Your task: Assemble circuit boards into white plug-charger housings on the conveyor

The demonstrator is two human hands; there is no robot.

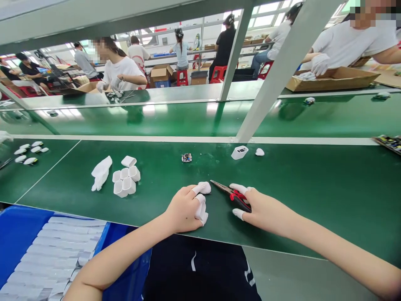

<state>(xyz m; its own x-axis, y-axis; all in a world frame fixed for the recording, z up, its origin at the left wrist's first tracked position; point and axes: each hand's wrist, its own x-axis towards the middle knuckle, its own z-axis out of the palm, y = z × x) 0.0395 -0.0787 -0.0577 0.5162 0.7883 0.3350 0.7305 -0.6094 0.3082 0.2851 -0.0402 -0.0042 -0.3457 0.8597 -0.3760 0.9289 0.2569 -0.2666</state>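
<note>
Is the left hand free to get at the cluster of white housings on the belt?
Probably yes. The left hand rests on the green belt, and only bare belt lies between it and the white housings to its left; the glove lies beyond them.

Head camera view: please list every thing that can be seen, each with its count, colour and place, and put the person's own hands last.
red-handled metal pliers: one, red and black handles, under the right hand on the green belt.
white plastic open shells: about six, white, clustered left of the hands.
white fabric glove: one, white, left of the cluster.
small circuit board: one, multicoloured, middle of the belt.
white plastic shell holding a part: one, white, by the frame post.
small white cap: one, white, right of that shell.
small white oval pieces: about seven, white, far left.
blue plastic bin: one, blue, lower left, holding pale strips.
brown cardboard box: one, brown, upper right.
left hand: white finger cots, resting on the belt.
right hand: white finger cots, on the pliers.
</note>
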